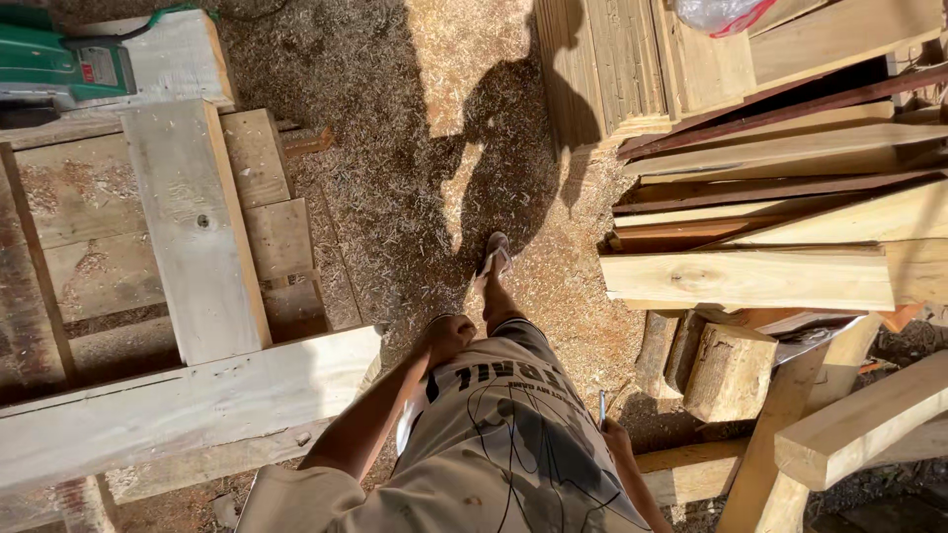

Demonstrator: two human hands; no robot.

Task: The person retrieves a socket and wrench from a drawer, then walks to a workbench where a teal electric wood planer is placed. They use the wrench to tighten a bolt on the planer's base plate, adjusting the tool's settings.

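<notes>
Your own shirt (494, 464), pale with dark line drawing on it, fills the bottom of the view, and both arms hang down past it. Your right hand (614, 434) sits low at your side, closed around a thin pencil-like stick (601, 407) whose tip points up out of the fist; the fingers themselves are mostly hidden behind your body. Your left hand (446, 336) is curled into a loose fist near your hip and holds nothing that shows; it hangs just beside the end of a long pale plank (188, 405) without touching it, as far as you can tell.

That plank runs across a rough workbench (79, 207) of weathered boards on your left, with a shorter upright board (193, 227) lying over it. At the far corner of the bench rests a green power tool (59, 64), partly cut off by the frame.

Ahead of you one sandalled foot (494, 259) is planted on ground thick with sawdust and shavings (395, 128), and your shadow falls forward across it.

On your right a stack of sawn timber (780, 197), pale and reddish boards mixed, reaches toward you, a thick light beam (746, 278) jutting out nearest. Below it stand short log chunks (711, 365), and a curved pale piece (859, 424) leans at the lower right. A crumpled clear plastic bag (716, 14) lies on top of the far boards.
</notes>
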